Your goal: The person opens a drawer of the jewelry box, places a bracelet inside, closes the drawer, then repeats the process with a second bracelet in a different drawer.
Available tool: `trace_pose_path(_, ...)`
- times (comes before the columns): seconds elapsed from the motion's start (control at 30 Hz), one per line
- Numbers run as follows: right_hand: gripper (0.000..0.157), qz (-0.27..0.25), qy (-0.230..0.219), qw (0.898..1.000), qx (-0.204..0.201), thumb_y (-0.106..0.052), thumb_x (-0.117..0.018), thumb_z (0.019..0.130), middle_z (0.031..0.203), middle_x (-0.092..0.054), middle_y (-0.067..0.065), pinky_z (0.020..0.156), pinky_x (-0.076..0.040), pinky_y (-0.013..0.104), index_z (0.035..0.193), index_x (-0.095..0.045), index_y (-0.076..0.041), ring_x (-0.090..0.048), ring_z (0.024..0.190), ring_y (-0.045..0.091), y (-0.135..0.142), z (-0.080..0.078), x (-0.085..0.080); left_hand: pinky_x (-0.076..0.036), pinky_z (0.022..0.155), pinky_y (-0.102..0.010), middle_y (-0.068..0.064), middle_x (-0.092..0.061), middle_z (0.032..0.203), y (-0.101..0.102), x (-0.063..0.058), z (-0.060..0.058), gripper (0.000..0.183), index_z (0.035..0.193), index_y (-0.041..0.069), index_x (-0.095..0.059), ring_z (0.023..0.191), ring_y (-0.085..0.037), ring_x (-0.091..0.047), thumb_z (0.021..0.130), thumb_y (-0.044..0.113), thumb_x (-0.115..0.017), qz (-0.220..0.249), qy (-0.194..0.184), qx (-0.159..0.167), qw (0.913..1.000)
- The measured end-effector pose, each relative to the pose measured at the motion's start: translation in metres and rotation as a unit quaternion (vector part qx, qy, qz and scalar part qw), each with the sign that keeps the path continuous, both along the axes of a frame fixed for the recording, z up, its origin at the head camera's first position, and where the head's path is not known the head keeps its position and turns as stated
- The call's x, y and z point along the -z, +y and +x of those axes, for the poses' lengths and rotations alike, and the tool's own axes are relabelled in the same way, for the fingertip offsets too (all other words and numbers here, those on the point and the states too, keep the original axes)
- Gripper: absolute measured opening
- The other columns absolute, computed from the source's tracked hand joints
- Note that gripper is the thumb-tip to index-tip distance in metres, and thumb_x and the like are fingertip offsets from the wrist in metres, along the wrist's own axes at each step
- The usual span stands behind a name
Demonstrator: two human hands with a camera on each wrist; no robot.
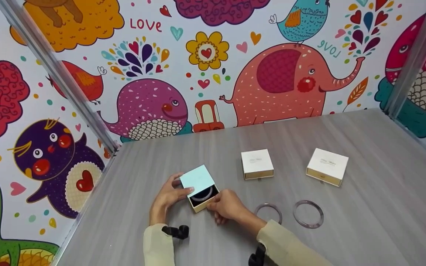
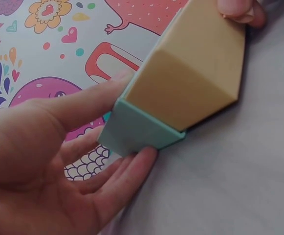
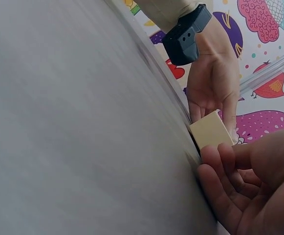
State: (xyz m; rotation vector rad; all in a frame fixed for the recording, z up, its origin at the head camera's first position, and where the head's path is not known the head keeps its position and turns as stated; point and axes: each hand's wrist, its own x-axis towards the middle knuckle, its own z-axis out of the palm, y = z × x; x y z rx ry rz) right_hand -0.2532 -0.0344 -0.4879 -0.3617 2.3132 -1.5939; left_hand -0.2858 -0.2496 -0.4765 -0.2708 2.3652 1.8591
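A small drawer-style gift box with a pale turquoise sleeve rests on the table, its gold-sided drawer pulled partway out. Inside the dark drawer lies a greyish bangle, partly covered by the sleeve. My left hand grips the sleeve, thumb on top and fingers round the far side. At the drawer's front end, my right hand pinches its edge between thumb and fingers. Two more bangles lie right of my right hand: the nearer bangle is partly hidden by the forearm, the farther bangle is fully visible.
Two white-topped boxes with gold sides stand shut farther back, one white box behind my right hand and another white box to its right. A cartoon-printed wall borders the grey table at the back and left.
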Motion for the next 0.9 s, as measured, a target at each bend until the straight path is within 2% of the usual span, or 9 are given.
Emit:
trace_pose_path(0.3, 0.021, -0.004, -0.002, 1.000, 0.003, -0.008, -0.070, 0.090, 0.045, -0.052, -0.004, 0.039, -0.049, 0.026, 0.072, -0.071, 0.001, -0.053, 0.037, 0.005, -0.0002, -0.0003, 0.0005, -0.057, 0.088, -0.033, -0.031, -0.038, 0.146, -0.0005, 0.0008, 0.0004, 0.081, 0.150, -0.001, -0.037, 0.106, -0.026, -0.062, 0.080, -0.003, -0.079, 0.000, 0.002, 0.006, 1.0000)
trace_pose_path(0.6, 0.014, -0.004, -0.015, 1.000, 0.009, -0.005, -0.068, 0.090, 0.045, -0.052, -0.004, 0.039, -0.050, 0.027, 0.079, -0.074, 0.001, -0.052, 0.035, 0.005, -0.0018, -0.0025, -0.0005, -0.057, 0.085, -0.032, -0.032, -0.041, 0.144, -0.0006, -0.0015, 0.0006, 0.083, 0.151, -0.001, -0.035, 0.105, -0.025, -0.062, 0.080, -0.003, -0.079, 0.005, 0.008, 0.010, 0.9999)
trace_pose_path(0.9, 0.014, -0.005, -0.016, 1.000, 0.013, -0.006, -0.069, 0.090, 0.046, -0.053, -0.003, 0.039, -0.050, 0.027, 0.079, -0.074, 0.000, -0.053, 0.036, 0.006, -0.0024, -0.0025, -0.0007, -0.057, 0.087, -0.033, -0.031, -0.041, 0.146, -0.0008, -0.0004, -0.0004, 0.082, 0.150, 0.000, -0.037, 0.106, -0.026, -0.063, 0.080, -0.001, -0.080, -0.008, 0.004, 0.006, 0.9999)
